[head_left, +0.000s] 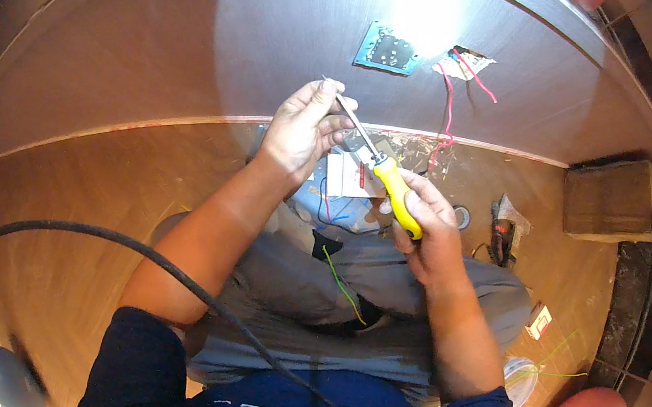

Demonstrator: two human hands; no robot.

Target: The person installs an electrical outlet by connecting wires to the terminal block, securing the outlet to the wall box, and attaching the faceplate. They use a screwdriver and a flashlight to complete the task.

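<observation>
Basically, the R hand (432, 224) had its grip clamped on the yellow handle of a screwdriver (391, 176), held aslant above the lap, btwn both hands; L hand (305, 120) had its grip pinched on the shaft nr the tip. Ahead, a blue-edged plate (388, 49) sat on the panel (283, 37), w/ red wires (449, 108) hanging from a hole (465, 63) just R of it.

Screwdriver (391, 180): I log a yellow handle, slim metal shaft.
Pose: slanted, shaft pointing up-left in my view.
Position: handle gripped in right hand (429, 217), shaft end at left hand (304, 123).
</observation>
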